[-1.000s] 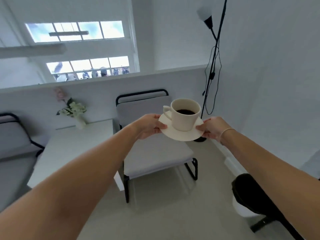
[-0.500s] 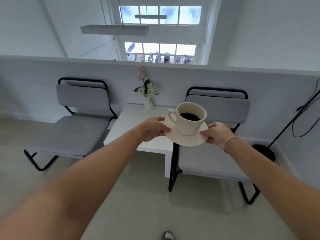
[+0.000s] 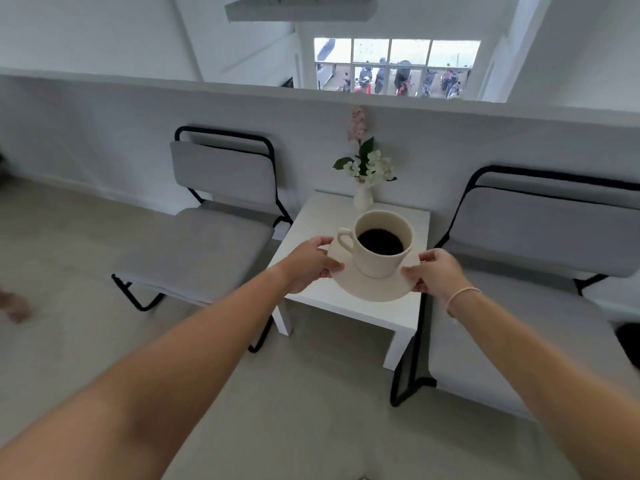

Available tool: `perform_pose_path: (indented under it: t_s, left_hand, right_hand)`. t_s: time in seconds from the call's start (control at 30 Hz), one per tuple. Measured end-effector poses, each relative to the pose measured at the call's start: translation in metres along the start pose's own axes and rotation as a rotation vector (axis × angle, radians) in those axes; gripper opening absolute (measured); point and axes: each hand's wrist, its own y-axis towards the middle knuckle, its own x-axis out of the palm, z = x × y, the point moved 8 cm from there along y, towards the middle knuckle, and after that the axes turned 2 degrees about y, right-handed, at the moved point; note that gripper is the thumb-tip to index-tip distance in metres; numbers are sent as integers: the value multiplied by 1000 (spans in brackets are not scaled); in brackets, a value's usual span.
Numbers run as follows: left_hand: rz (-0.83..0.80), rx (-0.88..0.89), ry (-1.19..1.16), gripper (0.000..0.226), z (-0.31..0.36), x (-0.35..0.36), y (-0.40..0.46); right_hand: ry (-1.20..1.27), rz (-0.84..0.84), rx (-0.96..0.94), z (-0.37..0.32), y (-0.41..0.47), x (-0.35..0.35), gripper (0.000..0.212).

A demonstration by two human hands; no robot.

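Gripping opposite edges of a cream saucer (image 3: 372,289), the left hand (image 3: 306,265) and right hand (image 3: 434,271) pinch its rim, thumbs on top. A cup (image 3: 381,247) of dark coffee stands upright on the saucer, handle to the left. Both are held in the air above the near part of a small white table (image 3: 311,223), which carries a vase of flowers (image 3: 363,195) at its far edge and stands between two grey chairs (image 3: 221,202).

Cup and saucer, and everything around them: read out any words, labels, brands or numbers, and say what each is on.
No text can be read. The cup and saucer, held by the left hand and right hand, are plain; so are the table and vase. The motorbikes outside the window are too small and blurred to show plates or brands.
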Motion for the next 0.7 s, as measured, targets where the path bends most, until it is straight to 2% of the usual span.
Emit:
perform_pose_path:
  t_s: [0.1, 0.3, 0.7]
  left_hand:
    - [19, -34, -1, 62, -10, -23, 30]
    - [3, -91, 30, 64, -33, -62, 94]
    - [-136, -195, 165, 54, -81, -136, 245]
  right_hand:
    - [-38, 6, 17, 5, 30, 23, 26]
    - [-65, 57, 36, 18, 81, 60, 28]
    - [-91, 232, 158, 58, 186, 136, 28]
